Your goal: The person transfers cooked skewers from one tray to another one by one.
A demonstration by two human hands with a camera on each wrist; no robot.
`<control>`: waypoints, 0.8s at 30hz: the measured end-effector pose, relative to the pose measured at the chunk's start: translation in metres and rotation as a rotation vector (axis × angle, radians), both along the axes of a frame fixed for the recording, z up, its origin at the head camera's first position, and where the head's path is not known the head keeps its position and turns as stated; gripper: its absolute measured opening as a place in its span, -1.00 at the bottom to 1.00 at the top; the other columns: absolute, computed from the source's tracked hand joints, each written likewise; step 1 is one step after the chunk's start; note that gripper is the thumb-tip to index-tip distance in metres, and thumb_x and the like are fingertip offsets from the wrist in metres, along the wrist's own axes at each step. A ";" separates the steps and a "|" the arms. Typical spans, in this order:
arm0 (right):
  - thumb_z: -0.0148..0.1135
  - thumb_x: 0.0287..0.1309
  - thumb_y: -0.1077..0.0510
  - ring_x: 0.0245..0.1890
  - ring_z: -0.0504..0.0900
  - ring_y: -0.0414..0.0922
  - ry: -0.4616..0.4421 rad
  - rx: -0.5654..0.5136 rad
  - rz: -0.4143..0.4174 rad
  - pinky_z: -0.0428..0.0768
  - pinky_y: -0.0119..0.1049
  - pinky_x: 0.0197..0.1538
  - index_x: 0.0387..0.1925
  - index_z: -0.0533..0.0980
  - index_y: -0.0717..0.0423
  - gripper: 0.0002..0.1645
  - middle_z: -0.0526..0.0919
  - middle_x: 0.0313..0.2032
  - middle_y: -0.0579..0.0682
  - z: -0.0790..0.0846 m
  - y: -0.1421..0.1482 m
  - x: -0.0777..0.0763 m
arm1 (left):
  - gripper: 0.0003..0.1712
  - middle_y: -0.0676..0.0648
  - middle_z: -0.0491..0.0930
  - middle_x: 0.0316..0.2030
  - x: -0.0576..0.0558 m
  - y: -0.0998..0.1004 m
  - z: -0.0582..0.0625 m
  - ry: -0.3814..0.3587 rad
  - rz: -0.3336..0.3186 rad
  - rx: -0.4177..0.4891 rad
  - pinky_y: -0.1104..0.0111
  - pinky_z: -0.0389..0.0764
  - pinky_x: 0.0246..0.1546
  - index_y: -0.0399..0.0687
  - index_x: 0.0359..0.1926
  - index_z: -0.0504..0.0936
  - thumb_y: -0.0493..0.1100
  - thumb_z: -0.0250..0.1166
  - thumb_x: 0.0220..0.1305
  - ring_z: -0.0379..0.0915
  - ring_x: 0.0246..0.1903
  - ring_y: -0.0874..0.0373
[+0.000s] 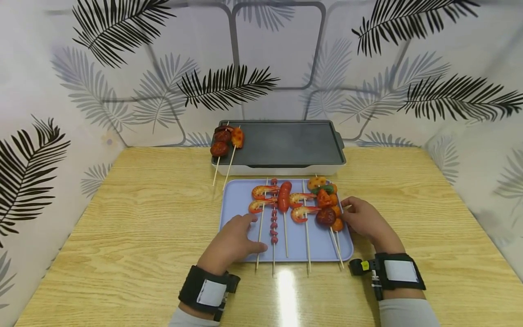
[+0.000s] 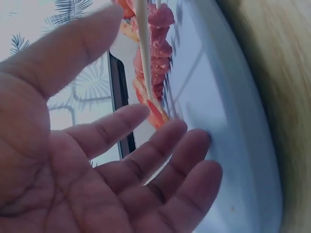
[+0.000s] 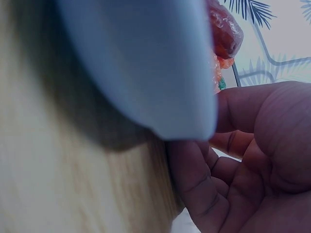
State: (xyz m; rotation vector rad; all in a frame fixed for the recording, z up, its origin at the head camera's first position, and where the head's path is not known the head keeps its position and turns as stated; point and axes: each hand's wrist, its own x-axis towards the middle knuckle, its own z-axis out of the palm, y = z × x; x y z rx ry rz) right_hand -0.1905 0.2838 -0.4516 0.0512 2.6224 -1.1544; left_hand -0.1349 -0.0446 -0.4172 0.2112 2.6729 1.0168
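A lavender-blue tray (image 1: 237, 195) lies on the table with several food skewers across it. My right hand (image 1: 365, 220) is at its right side; in the right wrist view the thumb and fingers pinch the tray's rim (image 3: 194, 111). Over the tray's left part is my left hand (image 1: 234, 240), palm inward, fingers spread and holding nothing. Its thumb and fingers stand around the left shrimp skewer (image 1: 260, 231), near the stick. Rightward lie a skewer of small pink pieces (image 1: 274, 225), a sausage skewer (image 1: 284, 197), another shrimp skewer (image 1: 304, 213) and mixed skewers (image 1: 326, 217).
Behind the tray stands a dark flat griddle (image 1: 286, 143) with a pale base. Two skewers with browned pieces (image 1: 219, 149) lie at its left end, sticks overhanging the front. Wooden table (image 1: 155, 209) surrounds the tray, and a leaf-patterned curtain (image 1: 278, 54) hangs behind.
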 end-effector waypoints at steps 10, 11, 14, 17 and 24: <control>0.05 0.33 0.24 -0.33 0.57 -0.03 -0.004 0.008 0.001 0.55 -0.25 -0.33 0.14 0.38 0.38 -0.59 0.59 -0.18 0.23 0.001 0.000 0.001 | -0.28 -0.19 0.56 -0.08 0.002 -0.008 0.011 0.120 -0.022 -0.172 0.11 0.54 -0.02 -0.25 0.20 0.56 -0.12 0.57 -0.01 0.50 -0.13 0.01; 0.05 0.33 0.24 -0.34 0.57 -0.04 -0.001 0.007 0.002 0.55 -0.25 -0.34 0.13 0.39 0.38 -0.60 0.59 -0.18 0.23 0.001 0.000 0.001 | -0.29 -0.20 0.56 -0.08 0.002 -0.009 0.013 0.127 -0.023 -0.180 0.12 0.54 -0.02 -0.25 0.19 0.57 -0.13 0.56 0.00 0.50 -0.14 0.01; 0.06 0.32 0.24 -0.36 0.57 -0.04 0.008 0.010 0.005 0.54 -0.25 -0.35 0.12 0.39 0.37 -0.61 0.59 -0.20 0.22 0.000 0.001 0.001 | -0.31 -0.22 0.56 -0.02 0.000 -0.009 0.017 0.165 0.001 -0.193 0.09 0.54 0.01 -0.24 0.19 0.57 -0.12 0.55 0.03 0.52 -0.07 -0.04; 0.07 0.31 0.24 -0.38 0.55 -0.04 0.016 0.019 0.011 0.53 -0.25 -0.36 0.10 0.40 0.37 -0.62 0.59 -0.23 0.20 0.001 0.001 0.000 | -0.31 -0.24 0.54 0.04 -0.003 -0.008 0.017 0.226 0.047 -0.191 0.05 0.53 0.06 -0.21 0.21 0.58 -0.11 0.55 0.04 0.51 0.01 -0.11; 0.08 0.30 0.25 -0.42 0.52 -0.05 0.031 0.030 0.017 0.50 -0.24 -0.39 0.09 0.41 0.38 -0.62 0.57 -0.28 0.17 0.002 0.000 0.000 | -0.29 -0.25 0.46 0.19 -0.011 -0.007 0.014 0.459 0.099 -0.150 0.06 0.48 0.15 -0.15 0.26 0.55 -0.11 0.54 0.08 0.39 0.16 -0.18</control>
